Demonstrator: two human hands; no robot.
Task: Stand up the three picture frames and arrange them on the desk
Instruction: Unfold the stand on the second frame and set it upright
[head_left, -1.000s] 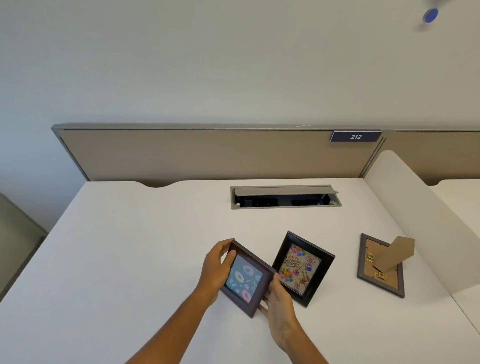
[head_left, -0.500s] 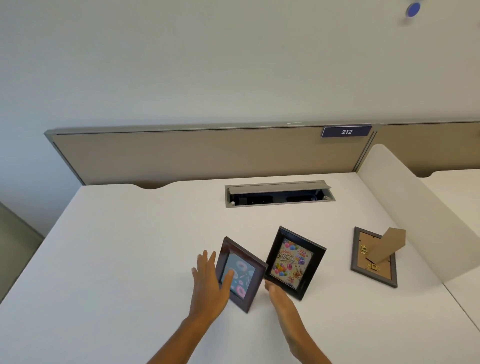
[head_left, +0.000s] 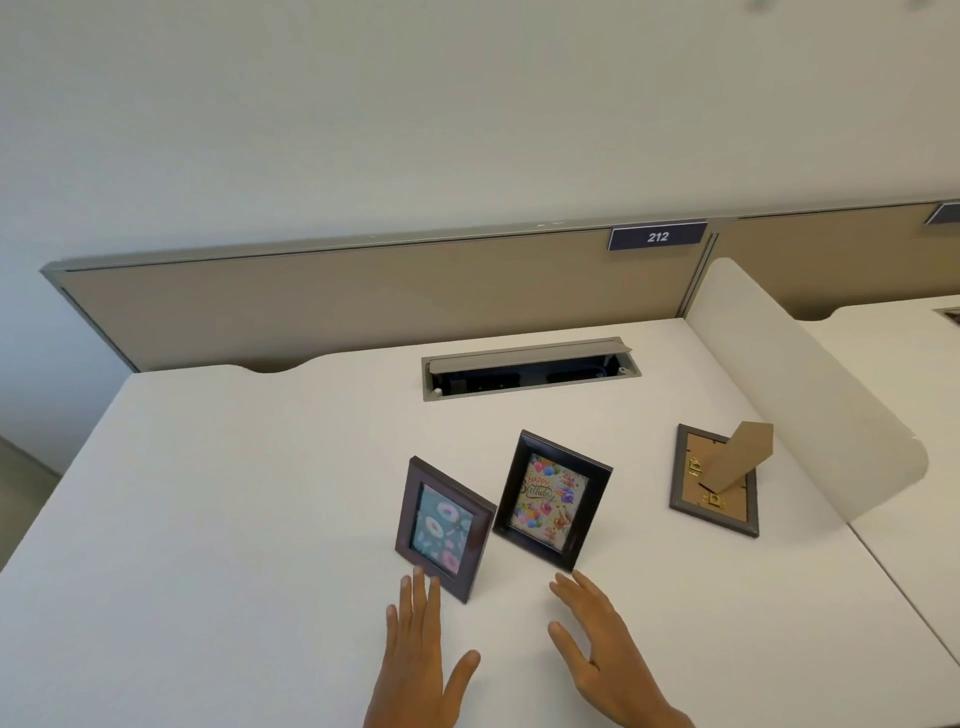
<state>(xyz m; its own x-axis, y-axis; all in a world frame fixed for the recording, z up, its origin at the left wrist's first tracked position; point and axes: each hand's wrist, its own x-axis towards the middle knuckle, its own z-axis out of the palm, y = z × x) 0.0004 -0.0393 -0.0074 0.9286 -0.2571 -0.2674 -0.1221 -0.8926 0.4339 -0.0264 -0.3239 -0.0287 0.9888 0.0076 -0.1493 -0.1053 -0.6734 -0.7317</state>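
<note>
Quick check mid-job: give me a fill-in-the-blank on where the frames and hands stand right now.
1. The number of frames standing upright is ____.
2. The doughnut-print frame stands to the ____ of the birthday-print frame, as the camera sees it.
3. The third frame lies face ____ on the desk, its cardboard stand sticking up.
4. The left hand and right hand are both ____, holding nothing.

Missing words: two; left; down; open

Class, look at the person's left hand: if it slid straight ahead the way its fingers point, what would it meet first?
Most likely the donut picture frame: the left hand lies open with its fingertips almost at the frame's lower edge. Whether they already touch cannot be told from this view.
</note>
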